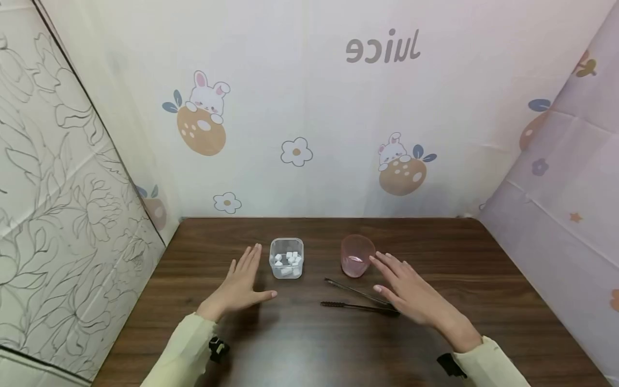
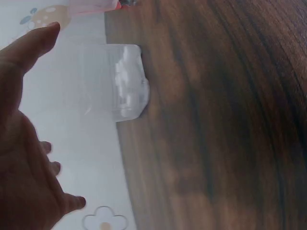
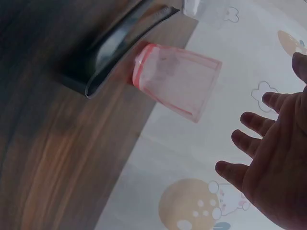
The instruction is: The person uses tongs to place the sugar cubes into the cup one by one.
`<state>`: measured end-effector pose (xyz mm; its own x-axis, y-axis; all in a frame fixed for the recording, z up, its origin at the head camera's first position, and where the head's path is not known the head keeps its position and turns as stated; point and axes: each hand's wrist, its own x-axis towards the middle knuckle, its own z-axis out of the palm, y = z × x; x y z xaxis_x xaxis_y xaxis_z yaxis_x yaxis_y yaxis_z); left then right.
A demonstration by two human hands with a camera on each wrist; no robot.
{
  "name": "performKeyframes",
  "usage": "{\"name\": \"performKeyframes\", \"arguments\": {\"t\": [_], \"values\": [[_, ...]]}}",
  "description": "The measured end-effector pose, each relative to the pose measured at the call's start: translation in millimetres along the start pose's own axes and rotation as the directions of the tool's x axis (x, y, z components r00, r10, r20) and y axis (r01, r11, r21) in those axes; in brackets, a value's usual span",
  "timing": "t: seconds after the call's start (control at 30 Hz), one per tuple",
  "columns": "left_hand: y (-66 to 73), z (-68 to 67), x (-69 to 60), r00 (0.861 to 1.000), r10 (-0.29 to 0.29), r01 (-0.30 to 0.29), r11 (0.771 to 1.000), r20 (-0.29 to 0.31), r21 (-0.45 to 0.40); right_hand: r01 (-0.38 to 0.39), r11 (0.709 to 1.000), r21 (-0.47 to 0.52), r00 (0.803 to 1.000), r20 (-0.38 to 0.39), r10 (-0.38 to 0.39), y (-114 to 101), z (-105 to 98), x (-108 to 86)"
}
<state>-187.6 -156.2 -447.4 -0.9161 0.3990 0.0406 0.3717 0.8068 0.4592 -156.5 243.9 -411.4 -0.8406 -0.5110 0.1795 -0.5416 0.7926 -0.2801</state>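
A clear square plastic container [image 1: 286,244] with several small white cubes [image 1: 292,258] stands on the table; the left wrist view shows its side [image 2: 96,81]. Just left of it, my left hand [image 1: 239,287] has its fingers extended and thumb spread, holding nothing. A pink translucent cup [image 1: 357,258] stands upright to the right of the container, seen also in the right wrist view [image 3: 177,79]. Beside the cup is my right hand [image 1: 411,293], fingers extended and nothing gripped. Black tongs [image 1: 358,307] lie with arms apart in front of the cup, their joined end partly under the right hand.
The dark wooden table [image 1: 300,349] meets a printed cloth backdrop [image 1: 300,97] at its far edge. A floral panel [image 1: 63,188] rises on the left, and another printed cloth [image 1: 561,215] hangs on the right.
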Motion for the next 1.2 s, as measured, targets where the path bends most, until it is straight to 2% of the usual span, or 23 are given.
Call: {"name": "performKeyframes", "arguments": {"t": [0.13,0.3,0.5,0.63,0.83,1.0,1.03,1.2], "values": [[-3.2,7.2,7.6,1.0,0.016,-0.018,0.995,-0.017,-0.096,0.035,0.999,-0.002,0.999,-0.013,-0.035,1,8,-0.5],[-9.7,18.1,16.6,0.997,0.042,-0.054,0.977,-0.062,-0.205,0.024,1.0,0.006,0.999,0.031,-0.024,2,16,2.5],[-19.4,30.7,26.1,0.997,-0.024,-0.005,0.924,-0.073,-0.382,0.02,1.0,-0.003,0.996,0.084,-0.019,5,26,6.2],[-23.4,37.2,34.8,0.993,-0.06,0.009,0.888,-0.098,-0.459,0.043,0.999,-0.024,0.995,0.091,-0.041,7,35,8.7],[-25.9,47.6,49.2,0.988,-0.091,0.012,0.848,-0.123,-0.53,0.083,0.993,-0.082,0.99,0.122,-0.073,9,49,11.8],[-29.4,60.9,59.5,0.981,-0.118,0.001,0.794,-0.153,-0.608,0.096,0.987,-0.131,0.989,0.123,-0.08,11,59,13.9],[-25.9,59.2,59.1,0.981,-0.123,0.002,0.784,-0.152,-0.621,0.094,0.986,-0.14,0.99,0.12,-0.077,11,60,14.1],[-25.8,65.9,66.3,0.975,-0.141,0.0,0.769,-0.169,-0.639,0.077,0.983,-0.169,0.993,0.107,-0.059,13,64,15.2]]}}
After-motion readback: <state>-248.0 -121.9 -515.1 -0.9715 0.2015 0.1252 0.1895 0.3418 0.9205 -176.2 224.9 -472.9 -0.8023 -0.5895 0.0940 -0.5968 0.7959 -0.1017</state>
